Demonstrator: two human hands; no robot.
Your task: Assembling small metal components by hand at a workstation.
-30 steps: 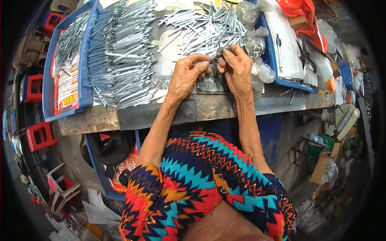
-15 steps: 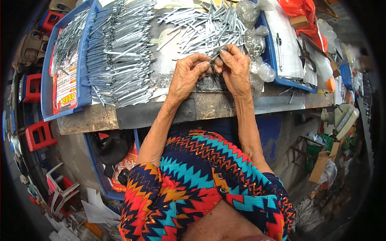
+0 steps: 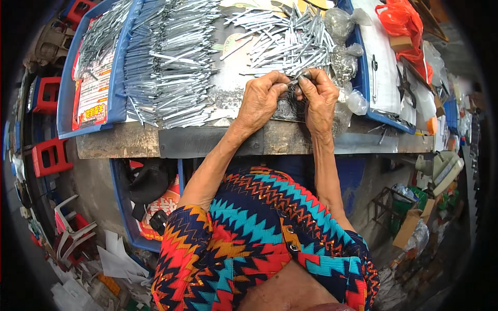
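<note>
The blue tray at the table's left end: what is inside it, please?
Thin grey strips lie over a red-and-white sheet in the tray; what they cover is hidden.

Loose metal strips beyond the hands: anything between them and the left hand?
Nothing visible. The loose metal strips lie just beyond the left hand; the clear plastic bags sit to the strips' right, off that path.

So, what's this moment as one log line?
left hand, right hand: pinched at small grey piece, identity unclear | beyond: loose pile of thin silvery metal strips
</note>
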